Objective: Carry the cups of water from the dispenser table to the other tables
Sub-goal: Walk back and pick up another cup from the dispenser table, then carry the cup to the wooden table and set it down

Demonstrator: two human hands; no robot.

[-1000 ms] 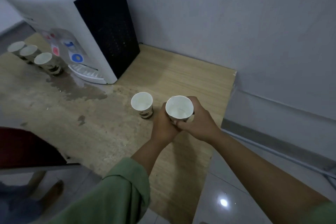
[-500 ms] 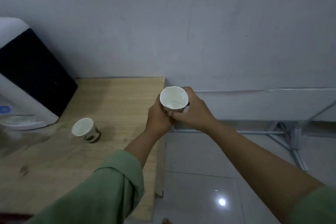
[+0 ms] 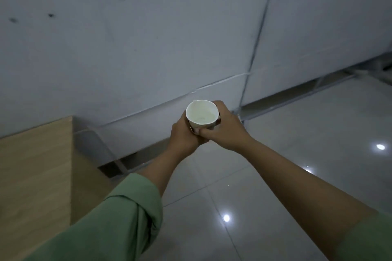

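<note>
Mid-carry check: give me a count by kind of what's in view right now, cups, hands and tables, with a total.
White paper cups with a dark printed band: 1, held upright above the glossy tiled floor
Bare hands gripping that cup: 2, left hand and right hand
Light wooden tables: 1, at the left edge, nothing on the part shown
Total: 4

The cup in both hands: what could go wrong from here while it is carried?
1. The cup is open, with no lid, and seems to hold water; a jolt could spill it.
2. The floor is glossy tile, so spilled water could make it slippery.
3. The left hand and right hand grip the cup together; squeezing could dent it.
</note>
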